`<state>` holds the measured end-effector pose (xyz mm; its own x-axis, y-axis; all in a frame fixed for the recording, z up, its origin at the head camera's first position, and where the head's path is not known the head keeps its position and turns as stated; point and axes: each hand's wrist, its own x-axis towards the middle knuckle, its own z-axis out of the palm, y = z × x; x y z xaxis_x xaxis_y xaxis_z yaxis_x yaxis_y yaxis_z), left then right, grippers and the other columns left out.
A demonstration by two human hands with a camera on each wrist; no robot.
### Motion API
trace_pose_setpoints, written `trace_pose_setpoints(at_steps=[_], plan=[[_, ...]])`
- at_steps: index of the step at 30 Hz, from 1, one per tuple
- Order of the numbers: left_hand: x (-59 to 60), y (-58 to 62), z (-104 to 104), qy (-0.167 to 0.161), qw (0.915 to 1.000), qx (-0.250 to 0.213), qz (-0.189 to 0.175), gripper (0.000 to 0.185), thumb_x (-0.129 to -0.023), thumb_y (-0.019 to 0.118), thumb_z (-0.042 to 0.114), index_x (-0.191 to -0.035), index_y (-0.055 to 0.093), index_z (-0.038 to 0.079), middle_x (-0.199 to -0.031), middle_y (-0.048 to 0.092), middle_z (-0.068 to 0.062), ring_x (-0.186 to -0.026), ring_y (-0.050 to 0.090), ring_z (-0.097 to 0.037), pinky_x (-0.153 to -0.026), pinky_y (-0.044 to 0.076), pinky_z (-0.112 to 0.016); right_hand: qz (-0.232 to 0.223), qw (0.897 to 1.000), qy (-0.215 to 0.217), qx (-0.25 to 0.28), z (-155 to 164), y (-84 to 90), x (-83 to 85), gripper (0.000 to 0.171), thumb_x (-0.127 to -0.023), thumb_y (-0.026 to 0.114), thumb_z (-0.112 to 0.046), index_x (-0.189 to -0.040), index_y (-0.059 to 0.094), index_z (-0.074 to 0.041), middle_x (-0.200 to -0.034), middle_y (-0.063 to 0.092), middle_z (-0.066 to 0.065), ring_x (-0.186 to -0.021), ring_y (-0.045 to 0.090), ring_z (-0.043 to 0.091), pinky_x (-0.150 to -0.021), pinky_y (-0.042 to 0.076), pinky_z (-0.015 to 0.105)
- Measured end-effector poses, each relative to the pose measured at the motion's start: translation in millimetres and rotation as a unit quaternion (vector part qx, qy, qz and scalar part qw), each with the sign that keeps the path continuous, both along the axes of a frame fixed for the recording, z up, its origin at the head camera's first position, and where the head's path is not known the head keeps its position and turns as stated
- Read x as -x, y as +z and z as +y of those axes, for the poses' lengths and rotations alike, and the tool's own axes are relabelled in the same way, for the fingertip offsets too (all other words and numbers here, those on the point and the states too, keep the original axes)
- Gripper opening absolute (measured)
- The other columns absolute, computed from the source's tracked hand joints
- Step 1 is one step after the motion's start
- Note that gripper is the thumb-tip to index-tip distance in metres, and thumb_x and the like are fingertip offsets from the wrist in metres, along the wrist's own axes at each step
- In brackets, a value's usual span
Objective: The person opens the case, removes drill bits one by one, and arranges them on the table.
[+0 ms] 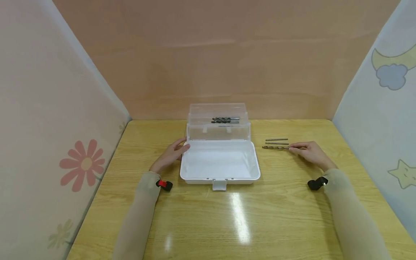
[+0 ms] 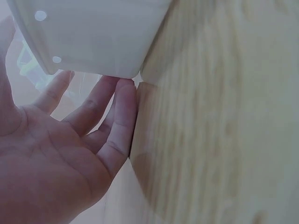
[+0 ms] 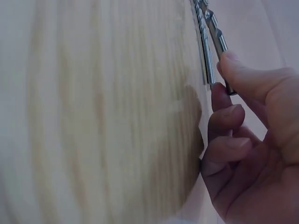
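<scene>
A white plastic storage box [image 1: 221,159] stands with its clear lid [image 1: 198,113] raised at the back. My left hand [image 1: 170,155] holds its rear left corner, thumb at the rim; the left wrist view shows the fingertips against the outer wall. To the right of the box, my right hand [image 1: 308,151] pinches the shank of a twist drill bit [image 1: 275,147] between thumb and finger. In the right wrist view the drill bit [image 3: 217,37] slants upward. Two thinner drill bits [image 1: 277,143] lie beside it on the table.
Several dark drill bits [image 1: 225,120] lie together in the raised lid section behind the box. A latch [image 1: 219,185] hangs at the box front. The wooden table [image 1: 201,220] meets a back wall [image 1: 221,57] and patterned side panels.
</scene>
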<state>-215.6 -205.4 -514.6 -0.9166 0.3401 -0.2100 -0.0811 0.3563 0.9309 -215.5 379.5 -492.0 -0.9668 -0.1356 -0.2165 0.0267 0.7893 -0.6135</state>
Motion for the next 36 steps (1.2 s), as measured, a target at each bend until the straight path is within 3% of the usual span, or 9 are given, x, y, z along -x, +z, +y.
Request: trace_pose_setpoints(at_steps=[4, 8, 12, 30, 36], plan=[[-0.6, -0.7, 0.3, 0.001, 1.0000, -0.005, -0.002, 0.069, -0.111, 0.055, 0.047, -0.169, 0.032, 0.019, -0.149, 0.059, -0.028, -0.102, 0.075, -0.026, -0.093, 0.061, -0.037, 0.010, 1.000, 0.022, -0.009, 4.0, -1.3, 2.6, 0.057, -0.110, 0.059, -0.046, -0.143, 0.066, 0.000, -0.151, 0.056, 0.033, -0.136, 0.055, 0.047, -0.100, 0.050, 0.041], [-0.5, -1.2, -0.2, -0.001, 1.0000, -0.005, -0.001, 0.070, -0.111, 0.055, 0.048, -0.170, 0.030, 0.019, -0.150, 0.058, -0.028, -0.103, 0.075, -0.026, -0.094, 0.061, -0.037, 0.010, 0.999, 0.032, -0.009, 3.8, -2.4, 5.0, 0.056, -0.111, 0.058, -0.042, -0.143, 0.065, 0.002, -0.151, 0.054, 0.036, -0.139, 0.051, 0.054, -0.108, 0.046, 0.063], [0.0, -1.0, -0.6, 0.001, 1.0000, -0.005, 0.000, 0.069, -0.111, 0.055, 0.048, -0.169, 0.031, 0.019, -0.150, 0.058, -0.027, -0.103, 0.075, -0.026, -0.093, 0.061, -0.036, 0.014, 0.999, 0.036, -0.022, 2.9, -5.2, 8.3, 0.056, -0.111, 0.057, -0.043, -0.144, 0.065, 0.001, -0.151, 0.054, 0.036, -0.139, 0.050, 0.056, -0.110, 0.043, 0.069], [1.1, -1.6, -0.4, -0.002, 1.0000, -0.001, -0.002, 0.068, -0.111, 0.055, 0.049, -0.169, 0.032, 0.021, -0.149, 0.058, -0.027, -0.103, 0.074, -0.026, -0.092, 0.061, -0.036, 0.022, 1.000, 0.005, -0.014, 6.6, -14.8, 9.8, 0.055, -0.110, 0.059, -0.045, -0.141, 0.066, -0.001, -0.149, 0.057, 0.033, -0.131, 0.056, 0.047, -0.100, 0.048, 0.053], [1.6, -2.1, -0.6, -0.003, 1.0000, 0.003, -0.001, 0.069, -0.110, 0.055, 0.050, -0.169, 0.031, 0.022, -0.150, 0.058, -0.027, -0.101, 0.074, -0.025, -0.093, 0.060, -0.036, 0.021, 1.000, -0.004, -0.009, 6.5, -14.7, 8.5, 0.056, -0.109, 0.059, -0.047, -0.141, 0.066, -0.003, -0.148, 0.059, 0.030, -0.126, 0.059, 0.042, -0.090, 0.048, 0.034]])
